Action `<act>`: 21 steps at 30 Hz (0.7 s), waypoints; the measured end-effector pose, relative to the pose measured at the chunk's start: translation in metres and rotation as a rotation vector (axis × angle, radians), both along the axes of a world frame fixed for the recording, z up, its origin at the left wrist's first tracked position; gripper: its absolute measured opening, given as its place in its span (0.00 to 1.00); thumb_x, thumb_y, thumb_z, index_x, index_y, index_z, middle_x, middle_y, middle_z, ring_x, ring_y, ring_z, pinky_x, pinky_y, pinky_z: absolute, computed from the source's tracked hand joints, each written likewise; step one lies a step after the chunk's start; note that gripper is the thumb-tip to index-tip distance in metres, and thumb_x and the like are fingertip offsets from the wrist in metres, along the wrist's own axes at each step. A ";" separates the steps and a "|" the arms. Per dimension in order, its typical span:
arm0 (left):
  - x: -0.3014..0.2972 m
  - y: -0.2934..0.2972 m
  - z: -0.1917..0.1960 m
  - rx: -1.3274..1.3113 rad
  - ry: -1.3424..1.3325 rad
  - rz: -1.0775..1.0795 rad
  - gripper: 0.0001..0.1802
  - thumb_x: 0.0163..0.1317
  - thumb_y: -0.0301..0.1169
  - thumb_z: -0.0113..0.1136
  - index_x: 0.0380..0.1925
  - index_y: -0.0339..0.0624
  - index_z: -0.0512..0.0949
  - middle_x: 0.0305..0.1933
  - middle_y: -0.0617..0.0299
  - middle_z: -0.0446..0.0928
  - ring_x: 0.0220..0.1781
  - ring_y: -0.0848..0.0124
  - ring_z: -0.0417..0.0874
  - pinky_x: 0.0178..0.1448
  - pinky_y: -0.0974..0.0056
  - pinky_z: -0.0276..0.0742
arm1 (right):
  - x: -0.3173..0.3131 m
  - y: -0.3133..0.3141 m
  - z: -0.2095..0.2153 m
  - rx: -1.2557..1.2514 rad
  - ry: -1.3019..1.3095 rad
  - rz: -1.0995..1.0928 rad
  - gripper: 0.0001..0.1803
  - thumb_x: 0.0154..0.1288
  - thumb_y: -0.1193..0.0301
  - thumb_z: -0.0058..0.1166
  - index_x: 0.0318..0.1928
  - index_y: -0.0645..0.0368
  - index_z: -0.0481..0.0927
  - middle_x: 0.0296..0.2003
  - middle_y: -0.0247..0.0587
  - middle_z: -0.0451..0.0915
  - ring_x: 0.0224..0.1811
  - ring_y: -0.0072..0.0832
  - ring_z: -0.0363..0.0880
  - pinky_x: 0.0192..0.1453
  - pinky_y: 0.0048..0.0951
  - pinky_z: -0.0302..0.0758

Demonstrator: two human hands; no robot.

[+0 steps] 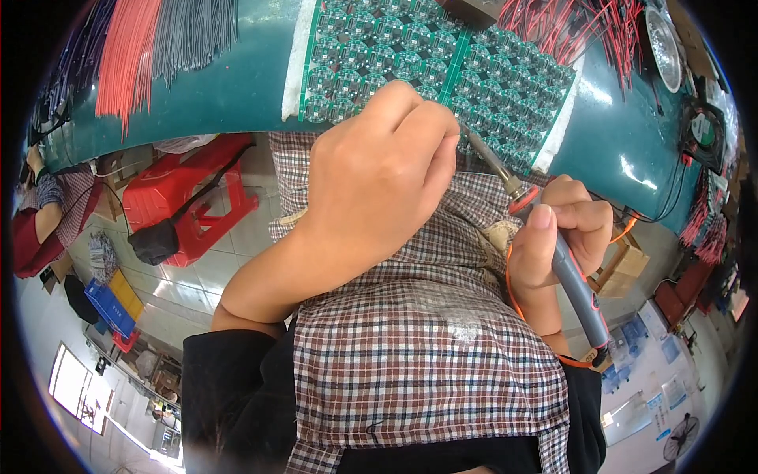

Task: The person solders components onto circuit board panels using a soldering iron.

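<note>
My right hand grips a soldering iron with a grey handle and an orange cord. Its metal tip points up and left, close to the fingers of my left hand. Over the near edge of the green circuit board panels is my left hand, back upward. Its fingers are pinched together, and whatever lies between them is hidden. Rows of small identical boards with parts on them fill the panels, which lie on a white sheet.
Red wires and grey wires lie at the table's far left, more red wires behind the panels. A dark block rests on the panels. On the right are a metal bowl and a small fan. A red stool stands left.
</note>
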State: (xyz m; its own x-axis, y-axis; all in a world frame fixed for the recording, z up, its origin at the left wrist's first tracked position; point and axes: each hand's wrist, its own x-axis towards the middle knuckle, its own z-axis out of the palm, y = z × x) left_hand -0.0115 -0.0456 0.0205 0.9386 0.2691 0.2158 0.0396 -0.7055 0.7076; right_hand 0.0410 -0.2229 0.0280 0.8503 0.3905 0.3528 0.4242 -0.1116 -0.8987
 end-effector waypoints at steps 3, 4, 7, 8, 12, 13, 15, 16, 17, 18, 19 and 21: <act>0.000 0.000 0.000 -0.036 -0.033 0.007 0.08 0.46 0.25 0.64 0.26 0.46 0.74 0.27 0.64 0.70 0.21 0.66 0.76 0.23 0.65 0.71 | -0.002 0.003 0.001 0.004 -0.017 -0.005 0.13 0.57 0.75 0.54 0.29 0.57 0.61 0.18 0.33 0.65 0.19 0.18 0.58 0.26 0.22 0.57; -0.001 0.000 0.002 -0.043 -0.041 0.024 0.08 0.46 0.25 0.64 0.26 0.46 0.74 0.27 0.64 0.70 0.21 0.67 0.76 0.23 0.65 0.71 | -0.003 0.004 0.002 0.007 -0.023 -0.057 0.13 0.57 0.73 0.52 0.27 0.55 0.60 0.17 0.31 0.63 0.20 0.17 0.55 0.26 0.22 0.54; -0.001 0.000 0.001 -0.043 -0.048 0.037 0.08 0.46 0.25 0.64 0.26 0.47 0.74 0.27 0.64 0.70 0.21 0.67 0.76 0.22 0.65 0.70 | 0.003 -0.006 0.001 0.007 -0.056 0.054 0.14 0.56 0.79 0.55 0.31 0.59 0.61 0.19 0.36 0.68 0.19 0.19 0.62 0.25 0.21 0.60; 0.000 0.000 0.000 -0.038 -0.049 0.033 0.08 0.45 0.25 0.64 0.26 0.47 0.74 0.26 0.64 0.70 0.21 0.67 0.76 0.22 0.66 0.70 | 0.001 -0.003 0.002 0.006 -0.056 0.051 0.14 0.56 0.79 0.55 0.31 0.59 0.61 0.19 0.36 0.68 0.19 0.19 0.62 0.25 0.21 0.60; 0.001 -0.002 -0.001 -0.014 -0.045 0.035 0.08 0.45 0.25 0.64 0.26 0.47 0.74 0.26 0.64 0.70 0.20 0.67 0.76 0.22 0.66 0.70 | -0.004 0.008 0.003 0.019 0.031 -0.106 0.12 0.56 0.75 0.52 0.27 0.55 0.60 0.17 0.30 0.63 0.20 0.17 0.54 0.27 0.22 0.54; 0.001 -0.002 -0.001 -0.014 -0.041 0.037 0.08 0.45 0.25 0.64 0.25 0.47 0.74 0.26 0.64 0.70 0.20 0.67 0.76 0.22 0.66 0.70 | -0.004 0.008 0.003 0.019 0.040 -0.103 0.11 0.56 0.75 0.51 0.27 0.56 0.60 0.17 0.30 0.63 0.20 0.17 0.55 0.26 0.22 0.54; 0.000 -0.002 -0.001 -0.014 -0.036 0.040 0.08 0.45 0.25 0.64 0.25 0.47 0.74 0.26 0.64 0.70 0.20 0.67 0.76 0.22 0.66 0.70 | -0.004 0.009 0.004 0.011 0.035 -0.100 0.11 0.56 0.75 0.51 0.27 0.56 0.60 0.17 0.31 0.63 0.19 0.17 0.55 0.26 0.22 0.54; 0.000 -0.002 -0.001 -0.009 -0.031 0.039 0.08 0.45 0.25 0.64 0.25 0.47 0.74 0.26 0.64 0.70 0.20 0.67 0.76 0.22 0.66 0.70 | -0.004 0.009 0.004 0.003 0.030 -0.100 0.11 0.56 0.76 0.51 0.26 0.56 0.60 0.17 0.31 0.63 0.19 0.17 0.55 0.26 0.22 0.54; 0.000 -0.003 0.000 -0.003 -0.026 0.038 0.08 0.45 0.25 0.64 0.25 0.47 0.74 0.26 0.64 0.70 0.20 0.67 0.76 0.22 0.66 0.70 | -0.004 0.009 0.004 0.003 0.030 -0.100 0.11 0.56 0.76 0.51 0.26 0.56 0.60 0.17 0.31 0.63 0.19 0.17 0.55 0.26 0.22 0.54; 0.000 -0.002 0.000 -0.003 -0.026 0.038 0.08 0.45 0.25 0.64 0.25 0.47 0.74 0.26 0.64 0.70 0.20 0.67 0.76 0.22 0.66 0.70 | -0.004 0.010 0.005 0.004 0.022 -0.108 0.11 0.56 0.76 0.51 0.26 0.56 0.60 0.17 0.31 0.63 0.19 0.17 0.55 0.26 0.21 0.53; 0.000 -0.002 0.000 -0.002 -0.022 0.033 0.08 0.46 0.25 0.64 0.25 0.47 0.74 0.26 0.64 0.70 0.20 0.67 0.76 0.22 0.66 0.70 | -0.004 0.010 0.005 0.002 0.013 -0.116 0.11 0.56 0.76 0.51 0.26 0.56 0.60 0.17 0.31 0.63 0.19 0.17 0.55 0.26 0.21 0.53; 0.001 -0.002 0.000 -0.002 -0.018 0.028 0.08 0.46 0.25 0.64 0.25 0.47 0.74 0.26 0.64 0.70 0.20 0.67 0.76 0.22 0.66 0.70 | 0.000 0.000 0.005 -0.018 0.016 -0.051 0.13 0.56 0.77 0.53 0.29 0.57 0.60 0.18 0.33 0.66 0.19 0.17 0.60 0.26 0.21 0.57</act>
